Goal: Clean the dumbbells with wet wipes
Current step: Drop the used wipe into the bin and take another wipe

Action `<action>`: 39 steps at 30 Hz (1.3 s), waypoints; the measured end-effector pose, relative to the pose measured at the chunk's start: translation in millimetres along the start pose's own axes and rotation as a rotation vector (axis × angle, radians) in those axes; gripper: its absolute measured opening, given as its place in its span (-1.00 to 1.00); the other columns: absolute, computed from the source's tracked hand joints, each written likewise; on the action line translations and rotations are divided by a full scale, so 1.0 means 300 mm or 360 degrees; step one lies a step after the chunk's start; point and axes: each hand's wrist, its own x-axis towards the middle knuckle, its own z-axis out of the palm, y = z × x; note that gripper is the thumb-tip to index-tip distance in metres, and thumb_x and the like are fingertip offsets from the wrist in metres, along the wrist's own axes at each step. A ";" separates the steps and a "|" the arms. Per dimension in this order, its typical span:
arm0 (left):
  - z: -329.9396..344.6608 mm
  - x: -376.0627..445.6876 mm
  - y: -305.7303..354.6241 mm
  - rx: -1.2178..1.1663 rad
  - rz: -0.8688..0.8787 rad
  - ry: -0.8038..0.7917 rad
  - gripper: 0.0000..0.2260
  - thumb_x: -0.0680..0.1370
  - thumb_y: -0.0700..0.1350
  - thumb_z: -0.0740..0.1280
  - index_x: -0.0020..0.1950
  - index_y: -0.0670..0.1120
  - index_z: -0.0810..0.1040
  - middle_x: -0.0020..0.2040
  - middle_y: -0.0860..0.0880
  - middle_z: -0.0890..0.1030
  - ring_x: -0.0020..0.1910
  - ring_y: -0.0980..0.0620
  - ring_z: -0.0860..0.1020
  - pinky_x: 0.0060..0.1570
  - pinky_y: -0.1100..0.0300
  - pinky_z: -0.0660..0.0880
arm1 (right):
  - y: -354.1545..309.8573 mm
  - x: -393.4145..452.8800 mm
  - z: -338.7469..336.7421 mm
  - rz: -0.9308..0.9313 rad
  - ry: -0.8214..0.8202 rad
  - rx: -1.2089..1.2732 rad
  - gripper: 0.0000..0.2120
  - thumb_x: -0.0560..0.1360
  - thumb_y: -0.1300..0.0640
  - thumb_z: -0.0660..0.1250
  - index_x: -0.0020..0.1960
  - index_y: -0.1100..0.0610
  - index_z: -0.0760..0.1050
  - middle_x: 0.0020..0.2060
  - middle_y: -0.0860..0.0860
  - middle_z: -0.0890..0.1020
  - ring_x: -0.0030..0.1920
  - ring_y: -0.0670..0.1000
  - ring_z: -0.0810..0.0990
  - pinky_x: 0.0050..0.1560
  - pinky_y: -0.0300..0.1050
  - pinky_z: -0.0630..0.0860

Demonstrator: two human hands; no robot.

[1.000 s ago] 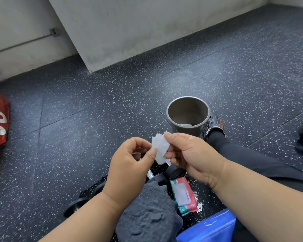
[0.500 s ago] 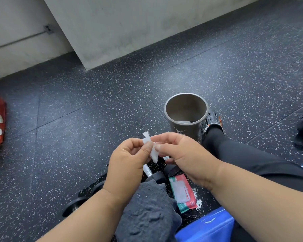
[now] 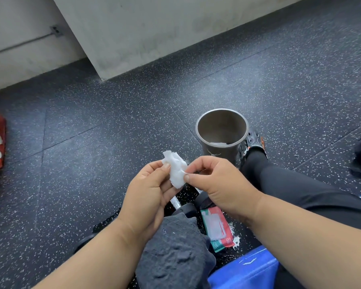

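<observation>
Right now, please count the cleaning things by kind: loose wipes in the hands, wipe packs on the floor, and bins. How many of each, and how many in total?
Loose wipes held between the hands: 1, the white wipe
Wipe packs: 1, the red and green pack on the floor
Bins: 1, the grey bin
Total: 3

Prob. a gym: speckled black rubber floor tiles [image 3: 92,163], dumbbell [image 3: 183,207] on floor, bare concrete wall [image 3: 154,28] behind.
</observation>
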 end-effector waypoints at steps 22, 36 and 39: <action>-0.039 0.038 -0.011 0.0098 -0.0098 0.0033 -0.77 0.66 -0.25 0.39 0.32 -0.13 0.57 0.08 -0.10 0.77 -0.10 0.04 0.75 -0.11 0.13 0.72 | 0.030 0.026 0.005 0.0290 -0.0213 0.0036 -0.59 0.49 0.44 0.50 0.18 0.09 0.46 -0.21 0.04 0.59 -0.40 -0.05 0.56 -0.42 -0.16 0.53; 0.004 0.103 -0.026 0.0198 -0.0246 0.0143 -0.70 0.66 -0.34 0.36 0.37 -0.12 0.55 -0.01 -0.10 0.78 -0.20 0.02 0.72 -0.21 0.21 0.71 | -0.006 0.034 -0.051 0.0463 -0.0269 0.0143 -0.81 0.56 0.31 0.37 -0.16 0.08 0.61 -0.30 0.04 0.60 -0.43 -0.16 0.52 -0.48 -0.24 0.49; 0.033 0.149 -0.019 0.0197 -0.0224 0.0205 -0.68 0.65 -0.37 0.35 0.35 -0.09 0.56 -0.06 -0.09 0.77 -0.23 0.04 0.65 -0.34 0.28 0.65 | -0.008 0.045 -0.079 0.0502 -0.0227 0.0152 -0.84 0.54 0.32 0.39 -0.01 0.09 0.65 -0.20 0.09 0.63 -0.37 -0.13 0.53 -0.50 -0.25 0.47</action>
